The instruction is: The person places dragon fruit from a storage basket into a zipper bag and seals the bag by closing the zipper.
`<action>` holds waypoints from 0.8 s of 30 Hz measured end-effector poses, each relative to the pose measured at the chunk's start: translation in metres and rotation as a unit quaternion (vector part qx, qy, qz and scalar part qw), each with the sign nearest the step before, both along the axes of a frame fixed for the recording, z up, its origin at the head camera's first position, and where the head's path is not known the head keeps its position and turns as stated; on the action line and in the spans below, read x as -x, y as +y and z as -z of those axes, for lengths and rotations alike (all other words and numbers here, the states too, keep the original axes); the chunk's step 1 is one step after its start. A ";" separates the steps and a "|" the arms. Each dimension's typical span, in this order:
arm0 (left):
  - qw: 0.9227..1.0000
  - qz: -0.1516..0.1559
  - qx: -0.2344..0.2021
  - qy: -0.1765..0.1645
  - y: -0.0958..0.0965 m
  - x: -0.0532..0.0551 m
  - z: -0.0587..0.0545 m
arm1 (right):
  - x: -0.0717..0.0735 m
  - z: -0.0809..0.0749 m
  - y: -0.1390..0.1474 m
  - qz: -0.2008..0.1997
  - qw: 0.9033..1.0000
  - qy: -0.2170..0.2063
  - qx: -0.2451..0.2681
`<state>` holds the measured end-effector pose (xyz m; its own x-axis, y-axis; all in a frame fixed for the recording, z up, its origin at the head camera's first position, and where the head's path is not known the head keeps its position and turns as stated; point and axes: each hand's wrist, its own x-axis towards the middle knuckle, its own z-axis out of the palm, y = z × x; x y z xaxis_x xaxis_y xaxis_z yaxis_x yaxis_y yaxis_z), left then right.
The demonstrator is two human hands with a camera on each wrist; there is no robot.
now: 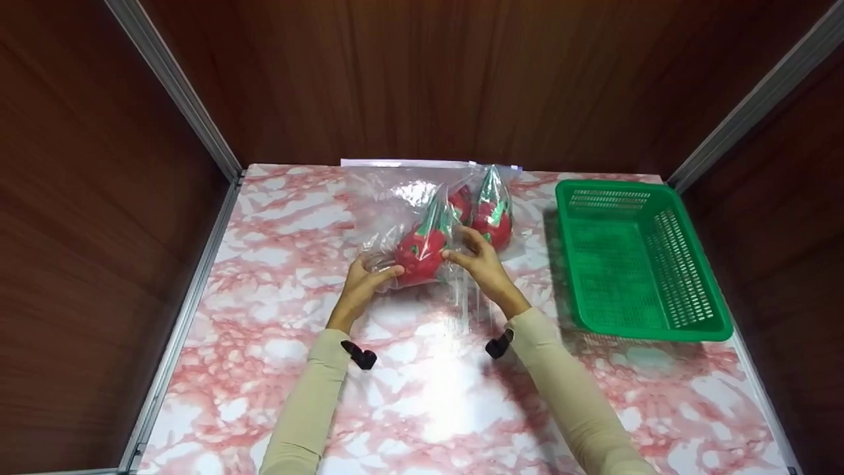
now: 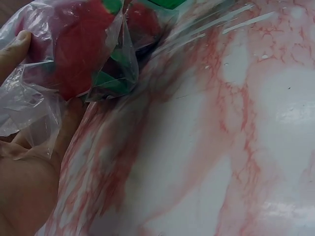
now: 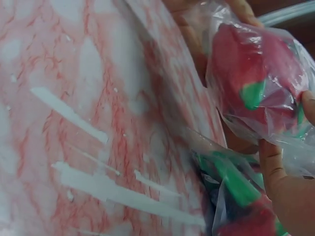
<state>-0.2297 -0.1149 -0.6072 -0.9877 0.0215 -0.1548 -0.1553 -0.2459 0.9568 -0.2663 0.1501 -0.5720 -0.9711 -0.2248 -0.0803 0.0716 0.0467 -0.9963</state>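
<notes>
A clear zip bag (image 1: 379, 204) lies toward the back wall, its pale lilac zip strip at the far edge. Inside it is a red dragon fruit (image 1: 419, 257) with green scales. My left hand (image 1: 359, 287) grips the bag's near left corner, thumb on top against the fruit and fingers below. From the other side my right hand (image 1: 484, 267) pinches the plastic at the fruit, as the right wrist view shows with the fruit (image 3: 266, 73) between both hands. Another bagged dragon fruit (image 1: 494, 225) lies just beyond the right hand, and a third red one (image 1: 460, 203) shows partly behind.
A green plastic basket (image 1: 715, 284) with slotted sides stands at the right. Clear strips (image 3: 133, 196) show on the red-and-white marbled table (image 1: 264, 369). Brown wood-grain panels (image 1: 422, 79) with metal edging enclose the table at the back and sides.
</notes>
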 end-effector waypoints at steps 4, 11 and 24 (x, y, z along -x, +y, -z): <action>1.000 -0.015 0.009 -0.020 -0.006 0.002 -0.002 | 0.003 -0.002 -0.006 -0.014 1.000 -0.011 -0.002; 0.999 -0.018 -0.036 -0.033 -0.016 0.006 -0.002 | 0.008 -0.005 -0.022 -0.041 0.998 -0.045 0.027; 0.995 -0.100 -0.008 0.015 -0.033 0.019 -0.003 | 0.020 -0.004 -0.051 -0.040 0.999 -0.030 0.017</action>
